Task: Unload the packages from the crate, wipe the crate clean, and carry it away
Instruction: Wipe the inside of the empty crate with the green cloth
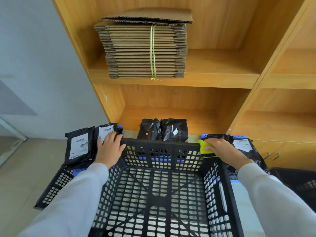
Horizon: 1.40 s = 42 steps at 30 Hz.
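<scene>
A black perforated plastic crate (160, 144) fills the lower middle of the view, and nothing lies inside it. My left hand (109, 149) grips its far left corner. My right hand (220, 148) presses a yellow-green cloth (204, 148) against the far right corner of the rim, fingers curled over the cloth. Black packages with white labels lie to the left (78, 146) and right (244, 147) of the crate. Two more black packages (164, 130) stand on the lowest shelf behind it.
A wooden shelf unit (205, 77) rises ahead, holding a tied stack of flattened cardboard boxes (145, 50). A second black crate panel (53, 187) leans at the lower left. Blue plastic (206, 135) shows under the packages. A cabinet with handles (271, 155) stands at the right.
</scene>
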{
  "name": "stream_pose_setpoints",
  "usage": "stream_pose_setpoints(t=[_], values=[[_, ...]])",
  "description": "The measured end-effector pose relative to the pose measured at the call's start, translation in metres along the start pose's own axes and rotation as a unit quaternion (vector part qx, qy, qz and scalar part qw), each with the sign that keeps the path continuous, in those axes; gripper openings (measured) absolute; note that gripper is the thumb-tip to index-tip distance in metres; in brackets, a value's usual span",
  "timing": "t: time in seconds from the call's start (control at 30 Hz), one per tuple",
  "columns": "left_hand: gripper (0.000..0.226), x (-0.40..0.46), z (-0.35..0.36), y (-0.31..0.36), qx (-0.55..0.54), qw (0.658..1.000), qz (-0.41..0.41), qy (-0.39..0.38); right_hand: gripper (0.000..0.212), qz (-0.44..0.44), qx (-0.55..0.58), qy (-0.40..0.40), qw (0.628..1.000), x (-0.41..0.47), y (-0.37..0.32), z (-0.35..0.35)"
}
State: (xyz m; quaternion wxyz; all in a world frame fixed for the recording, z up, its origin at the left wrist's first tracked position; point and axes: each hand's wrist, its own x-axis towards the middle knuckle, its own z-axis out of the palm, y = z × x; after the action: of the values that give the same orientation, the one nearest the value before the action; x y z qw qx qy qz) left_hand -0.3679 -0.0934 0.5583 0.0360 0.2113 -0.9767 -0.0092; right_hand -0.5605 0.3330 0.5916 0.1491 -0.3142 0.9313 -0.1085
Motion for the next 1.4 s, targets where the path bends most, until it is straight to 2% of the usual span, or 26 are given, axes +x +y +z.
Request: stream_pose_setpoints(t=[0.07, 0.17, 0.27, 0.4, 0.47, 0.63, 0.8, 0.9, 0.93, 1.0, 1.23, 1.4], values=[[0.048, -0.004, 0.000, -0.026, -0.032, 0.998, -0.044, -0.015, 0.049, -0.020, -0.072, 0.022, 0.997, -0.001, -0.003, 0.005], [0.048, -0.006, 0.002, -0.043, -0.185, 0.978, -0.047, -0.083, 0.043, -0.031, -0.082, 0.085, 0.993, -0.003, -0.002, 0.015], [0.039, -0.004, 0.003, -0.043, -0.254, 0.964, -0.056, -0.057, 0.041, -0.049, -0.109, 0.108, 0.987, 0.000, -0.001, 0.019], [0.037, -0.006, 0.006, -0.041, -0.299, 0.948, -0.095, -0.046, 0.034, -0.036, 0.000, 0.142, 0.989, 0.005, 0.001, 0.014], [0.038, -0.006, 0.007, -0.040, -0.301, 0.946, -0.113, -0.046, 0.030, -0.038, 0.030, 0.148, 0.988, 0.005, 0.002, 0.009], [0.037, -0.005, 0.008, -0.039, -0.293, 0.948, -0.122, -0.041, 0.025, -0.059, 0.007, 0.158, 0.986, 0.011, -0.009, 0.010], [0.034, -0.006, 0.009, -0.039, -0.275, 0.950, -0.140, -0.042, 0.043, -0.059, -0.021, 0.150, 0.987, 0.017, -0.033, 0.007], [0.035, -0.006, 0.009, -0.038, -0.234, 0.961, -0.141, -0.036, 0.069, -0.072, -0.032, 0.139, 0.987, 0.028, -0.056, 0.009], [0.034, -0.006, 0.008, -0.038, -0.228, 0.963, -0.140, -0.035, 0.067, -0.075, -0.035, 0.131, 0.988, 0.031, -0.067, 0.011], [0.032, -0.006, 0.009, -0.038, -0.229, 0.964, -0.133, -0.033, 0.049, -0.073, -0.034, 0.118, 0.990, 0.038, -0.090, 0.013], [0.030, -0.008, 0.008, -0.037, -0.239, 0.963, -0.123, -0.033, 0.039, -0.104, -0.022, 0.136, 0.985, 0.062, -0.147, 0.035], [0.030, -0.007, 0.005, -0.036, -0.241, 0.962, -0.122, -0.030, 0.040, -0.117, -0.025, 0.139, 0.983, 0.081, -0.181, 0.048]])
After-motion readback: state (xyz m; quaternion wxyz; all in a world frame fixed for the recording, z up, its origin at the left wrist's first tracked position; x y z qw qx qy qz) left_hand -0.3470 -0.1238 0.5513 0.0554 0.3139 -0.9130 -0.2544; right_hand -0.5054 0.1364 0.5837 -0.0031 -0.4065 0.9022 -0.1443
